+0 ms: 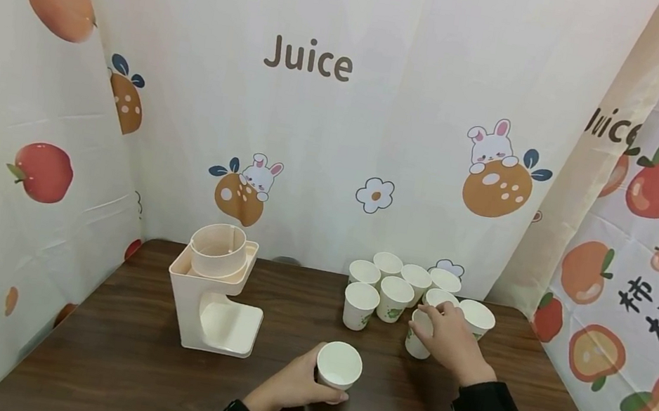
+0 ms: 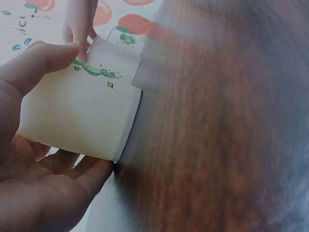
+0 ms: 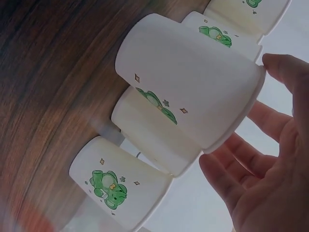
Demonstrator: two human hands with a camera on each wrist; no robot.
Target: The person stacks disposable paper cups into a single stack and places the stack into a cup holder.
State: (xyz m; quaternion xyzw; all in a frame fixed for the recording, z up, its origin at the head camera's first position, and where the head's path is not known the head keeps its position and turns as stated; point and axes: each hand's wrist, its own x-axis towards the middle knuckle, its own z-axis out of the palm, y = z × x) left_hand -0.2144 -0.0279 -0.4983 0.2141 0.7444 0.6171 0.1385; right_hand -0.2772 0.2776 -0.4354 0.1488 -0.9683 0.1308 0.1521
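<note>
My left hand (image 1: 303, 381) grips a white paper cup (image 1: 339, 365) near the front middle of the table. In the left wrist view its thumb lies along one side of the cup (image 2: 79, 113) and the fingers curl under the other, over the dark wood. Farther right, my right hand (image 1: 451, 341) holds another paper cup (image 1: 416, 343) by its rim, at the front of a cluster of cups. Seen from the right wrist, thumb and fingertips are at opposite sides of that cup's rim (image 3: 190, 79), and a green cartoon print shows on its wall.
Several more white paper cups (image 1: 395, 297) stand close together at the back right of the brown table (image 1: 108, 357). At the back left is a cream dispenser-like stand (image 1: 188, 312) with a round container (image 1: 216, 252) on top. Printed curtains (image 1: 341, 129) hang behind and at both sides.
</note>
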